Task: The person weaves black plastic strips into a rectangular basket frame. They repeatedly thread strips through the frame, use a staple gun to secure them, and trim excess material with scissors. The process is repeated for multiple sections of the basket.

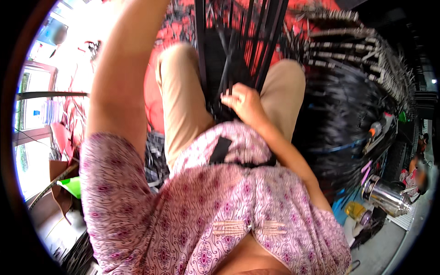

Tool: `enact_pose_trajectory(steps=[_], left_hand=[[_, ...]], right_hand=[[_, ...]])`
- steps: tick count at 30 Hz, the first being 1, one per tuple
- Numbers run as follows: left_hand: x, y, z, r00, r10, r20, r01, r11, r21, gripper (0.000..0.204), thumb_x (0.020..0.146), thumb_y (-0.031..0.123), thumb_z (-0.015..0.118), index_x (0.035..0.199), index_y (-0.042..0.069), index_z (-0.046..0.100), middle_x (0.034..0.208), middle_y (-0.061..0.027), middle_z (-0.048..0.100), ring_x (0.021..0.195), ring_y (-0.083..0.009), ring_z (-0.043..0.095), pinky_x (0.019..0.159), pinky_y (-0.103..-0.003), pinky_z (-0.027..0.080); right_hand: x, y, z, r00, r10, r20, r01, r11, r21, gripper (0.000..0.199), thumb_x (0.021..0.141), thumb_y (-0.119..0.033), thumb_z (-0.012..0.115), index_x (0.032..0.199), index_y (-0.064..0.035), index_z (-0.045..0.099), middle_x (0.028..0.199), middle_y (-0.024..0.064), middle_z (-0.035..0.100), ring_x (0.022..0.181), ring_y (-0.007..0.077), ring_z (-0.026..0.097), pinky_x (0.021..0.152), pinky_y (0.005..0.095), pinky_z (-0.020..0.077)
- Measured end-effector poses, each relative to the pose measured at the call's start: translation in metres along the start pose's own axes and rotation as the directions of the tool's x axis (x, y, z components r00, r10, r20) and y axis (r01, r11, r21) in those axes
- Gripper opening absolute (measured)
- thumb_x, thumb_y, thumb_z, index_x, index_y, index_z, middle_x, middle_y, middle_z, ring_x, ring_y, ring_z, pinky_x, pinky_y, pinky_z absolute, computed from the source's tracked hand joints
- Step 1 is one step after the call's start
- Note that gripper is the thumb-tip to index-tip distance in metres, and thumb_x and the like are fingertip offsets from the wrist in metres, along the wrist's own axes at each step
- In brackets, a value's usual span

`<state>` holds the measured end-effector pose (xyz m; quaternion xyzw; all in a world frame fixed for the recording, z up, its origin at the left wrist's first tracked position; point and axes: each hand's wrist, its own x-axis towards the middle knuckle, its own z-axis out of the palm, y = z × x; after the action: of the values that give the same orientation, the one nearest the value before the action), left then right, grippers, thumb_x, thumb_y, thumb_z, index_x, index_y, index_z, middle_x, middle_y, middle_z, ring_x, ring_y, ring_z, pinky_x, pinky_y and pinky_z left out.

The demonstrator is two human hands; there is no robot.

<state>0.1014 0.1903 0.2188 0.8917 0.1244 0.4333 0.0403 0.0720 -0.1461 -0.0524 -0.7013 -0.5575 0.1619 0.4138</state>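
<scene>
One black slatted frame (243, 55), long thin bars (262, 23), crossing strips (228, 57), right fingers (233, 99) curled, grip unclear, left fingers beyond view.

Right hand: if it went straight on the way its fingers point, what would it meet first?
Probably the black frame's left-hand post, with the tan trouser leg beyond; depth between fingertips and post is unclear.
</scene>
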Motion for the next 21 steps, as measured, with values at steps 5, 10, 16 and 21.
enact_pose_trajectory(steps=[5,10,16,21], left_hand=[[-0.022,0.023,-0.005,0.996,0.046,0.072,-0.041,0.997,-0.064,0.03,0.086,0.022,0.078,0.109,0.004,0.072,0.097,-0.0139,0.071,0.093,-0.0319,0.068,0.084,-0.041,0.054],[-0.042,0.018,-0.008,0.979,0.152,-0.135,-0.186,0.939,-0.29,0.059,0.086,0.015,0.075,0.14,0.006,0.054,0.106,-0.0111,0.07,0.103,-0.0288,0.066,0.094,-0.039,0.051],[-0.079,0.036,-0.016,0.981,-0.187,-0.052,0.123,0.807,-0.578,0.081,0.079,0.01,0.083,0.149,0.005,0.043,0.11,-0.0078,0.066,0.098,-0.0169,0.063,0.091,-0.031,0.051],[-0.097,0.037,-0.008,0.959,-0.28,-0.053,0.166,0.7,-0.695,0.087,0.074,0.007,0.088,0.149,0.005,0.044,0.113,-0.0078,0.063,0.102,-0.0158,0.062,0.092,-0.029,0.052]], right_hand=[[0.017,-0.029,-0.012,0.993,0.103,-0.05,-0.087,0.963,0.256,0.018,0.093,-0.014,0.071,0.087,0.0023,0.065,0.074,0.0143,0.061,0.067,0.0223,0.064,0.064,0.036,0.0498],[0.04,-0.066,-0.021,0.984,0.151,0.098,-0.179,0.756,0.629,0.025,0.102,-0.019,0.065,0.099,0.0052,0.067,0.08,0.0038,0.07,0.073,0.0067,0.063,0.068,0.0244,0.0518],[0.037,-0.12,-0.064,0.993,0.085,0.077,-0.113,0.825,0.554,0.021,0.104,-0.017,0.063,0.099,0.0029,0.066,0.077,0.0035,0.068,0.071,0.0075,0.063,0.068,0.0244,0.0519],[0.042,-0.143,-0.097,0.998,0.02,0.056,-0.047,0.848,0.528,0.022,0.104,-0.019,0.063,0.103,0.0024,0.067,0.078,0.0023,0.068,0.073,0.0083,0.064,0.07,0.0252,0.0531]])
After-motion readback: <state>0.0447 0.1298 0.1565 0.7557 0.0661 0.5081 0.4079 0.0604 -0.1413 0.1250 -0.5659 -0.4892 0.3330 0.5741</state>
